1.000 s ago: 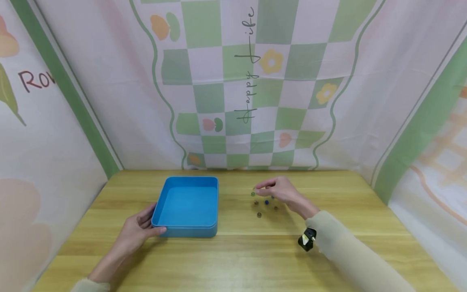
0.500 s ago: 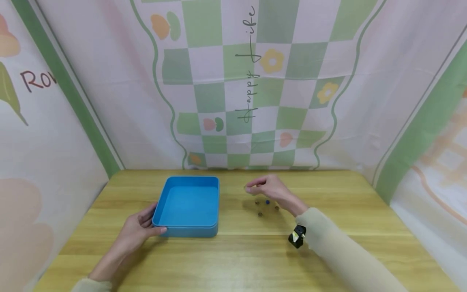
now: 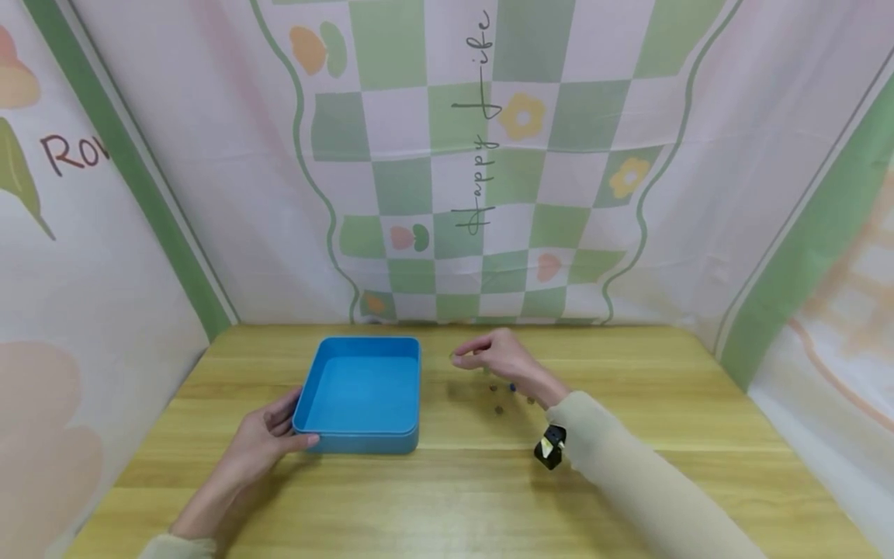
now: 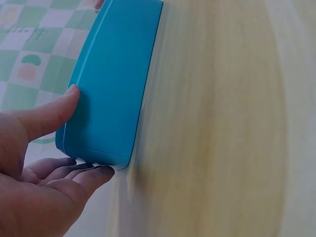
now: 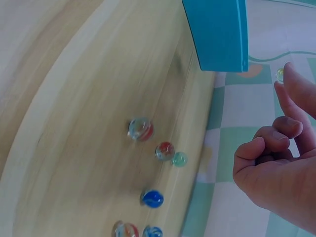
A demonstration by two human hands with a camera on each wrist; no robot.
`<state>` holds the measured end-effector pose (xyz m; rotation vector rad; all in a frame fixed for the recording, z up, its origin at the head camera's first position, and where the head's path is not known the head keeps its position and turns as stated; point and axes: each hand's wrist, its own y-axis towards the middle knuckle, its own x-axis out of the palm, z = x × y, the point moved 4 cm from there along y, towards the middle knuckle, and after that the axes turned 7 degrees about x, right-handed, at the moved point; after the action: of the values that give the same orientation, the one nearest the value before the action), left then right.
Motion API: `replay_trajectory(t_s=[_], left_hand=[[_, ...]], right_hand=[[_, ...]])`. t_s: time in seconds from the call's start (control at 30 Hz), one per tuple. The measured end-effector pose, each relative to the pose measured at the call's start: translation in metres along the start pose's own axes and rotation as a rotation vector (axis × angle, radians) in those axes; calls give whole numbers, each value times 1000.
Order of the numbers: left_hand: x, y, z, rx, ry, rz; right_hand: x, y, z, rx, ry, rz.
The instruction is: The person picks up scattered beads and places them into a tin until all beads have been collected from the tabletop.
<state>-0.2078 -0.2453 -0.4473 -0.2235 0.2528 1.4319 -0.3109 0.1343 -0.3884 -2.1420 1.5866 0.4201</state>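
Observation:
An open-topped blue box [image 3: 415,435] sits on the wooden table. My left hand [image 3: 257,446] holds its near left corner, with the thumb on the front wall and the other fingers against the left side. To the right of the box, my right hand [image 3: 506,361] is raised above the table. Between its thumb and index finger it pinches a clear marble with a yellow-green tint [image 5: 280,75]; its other fingers are curled in. Below that hand lie several glass marbles: a dark blue one [image 5: 152,198], a pale green one [image 5: 179,159] and clear ones with red swirls [image 5: 165,151].
The wooden table [image 3: 447,505] ends at a patterned cloth [image 3: 454,272] behind, and similar cloths hang on both sides. A small black device [image 3: 549,447] hangs at my right wrist.
My right hand has moved left from above the marbles toward the box, carrying the pinched marble. The left hand and the box have stayed in place.

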Motion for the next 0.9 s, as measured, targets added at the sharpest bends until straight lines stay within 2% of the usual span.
replay_trajectory(t_s=[0.43,0.77,0.9], left_hand=[[0,0,0,-3,12,4],[0,0,-1,15,7,-12],[0,-1,-1,5,1,-8]], right_hand=[[14,7,-12,3,30,-39],[28,13,-21,17,43,-37],[33,15,-24,13,51,-39]])
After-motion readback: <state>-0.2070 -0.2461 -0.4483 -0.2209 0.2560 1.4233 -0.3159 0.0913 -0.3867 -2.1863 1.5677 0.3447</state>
